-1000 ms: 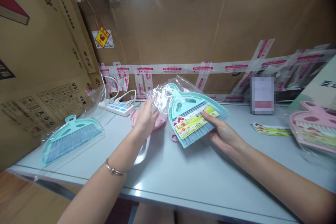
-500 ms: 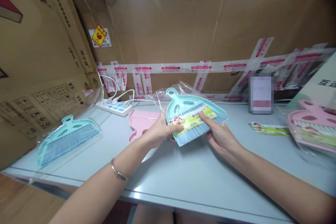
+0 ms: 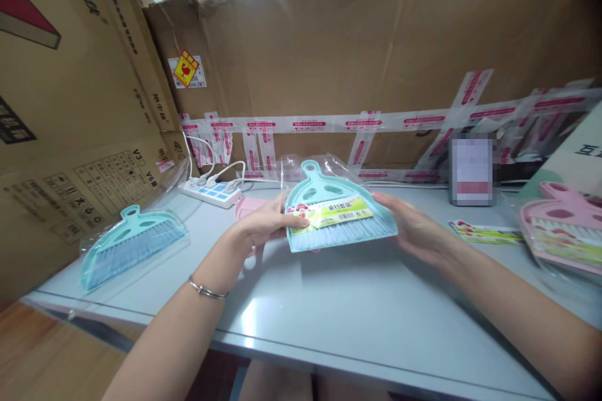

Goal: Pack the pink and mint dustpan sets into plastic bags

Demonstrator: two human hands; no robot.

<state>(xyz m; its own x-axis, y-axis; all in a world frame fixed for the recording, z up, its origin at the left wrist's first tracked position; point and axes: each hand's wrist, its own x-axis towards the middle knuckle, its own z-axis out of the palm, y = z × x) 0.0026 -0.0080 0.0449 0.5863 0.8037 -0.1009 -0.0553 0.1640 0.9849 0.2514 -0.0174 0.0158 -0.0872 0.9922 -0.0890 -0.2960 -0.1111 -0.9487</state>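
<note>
I hold a small teal brush-and-dustpan set (image 3: 336, 216) with a yellow-green paper label across its bristles, partly inside a clear plastic bag (image 3: 301, 170), just above the grey table (image 3: 329, 313). My left hand (image 3: 266, 223) pinches its left edge with the thumb on the label. My right hand (image 3: 409, 225) cups the right edge from behind, fingers loosely curved. A pink dustpan (image 3: 247, 208) lies on the table behind my left hand, mostly hidden.
A second bagged teal brush (image 3: 132, 247) lies at the left. A white power strip (image 3: 209, 192) sits at the back. A pink bagged set (image 3: 562, 225) and a loose label card (image 3: 484, 233) lie at the right. Taped cardboard walls (image 3: 357, 56) enclose the table.
My left hand came off the plastic bag and took the set's left edge. The set turned from tilted to level, and my right hand shifted from the label to the right edge.
</note>
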